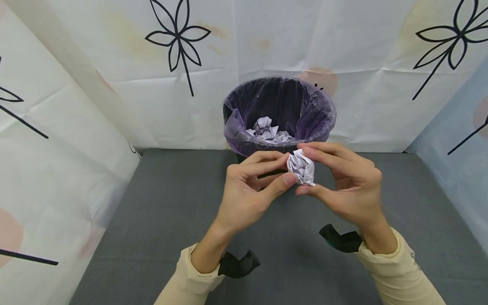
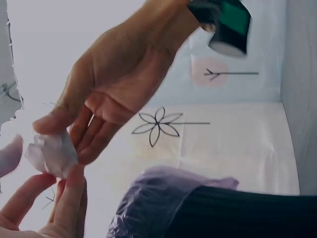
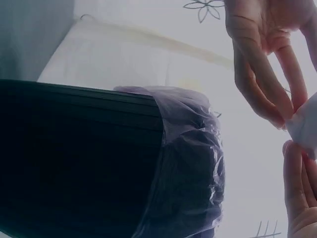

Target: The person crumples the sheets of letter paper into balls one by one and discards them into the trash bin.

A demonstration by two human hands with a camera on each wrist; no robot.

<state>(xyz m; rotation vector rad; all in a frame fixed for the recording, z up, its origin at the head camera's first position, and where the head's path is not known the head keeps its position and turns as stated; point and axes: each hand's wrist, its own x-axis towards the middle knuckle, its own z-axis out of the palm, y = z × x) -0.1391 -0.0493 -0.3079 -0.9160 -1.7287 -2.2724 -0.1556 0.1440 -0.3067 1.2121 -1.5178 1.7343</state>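
Between both hands is a small ball of crumpled white paper [image 1: 301, 168], held up in front of the bin. My left hand [image 1: 249, 192] pinches its left side, with the thumb low on the ball and the fingertips at its upper left edge. The right hand [image 1: 348, 184] holds it from the other side, fingers at the top and thumb close under the lower corner. In the left wrist view the paper ball [image 2: 53, 154] sits among the fingertips of both hands. The right wrist view cuts the paper ball [image 3: 304, 126] off at its edge.
A dark bin [image 3: 74, 153] with a purple plastic liner [image 1: 324, 123] stands just beyond the hands, against the back sheet. Several crumpled white papers [image 1: 268, 131] lie inside it. The dark grey table [image 1: 164, 212] is bordered by patterned white sheets [image 1: 114, 46] at the back and sides.
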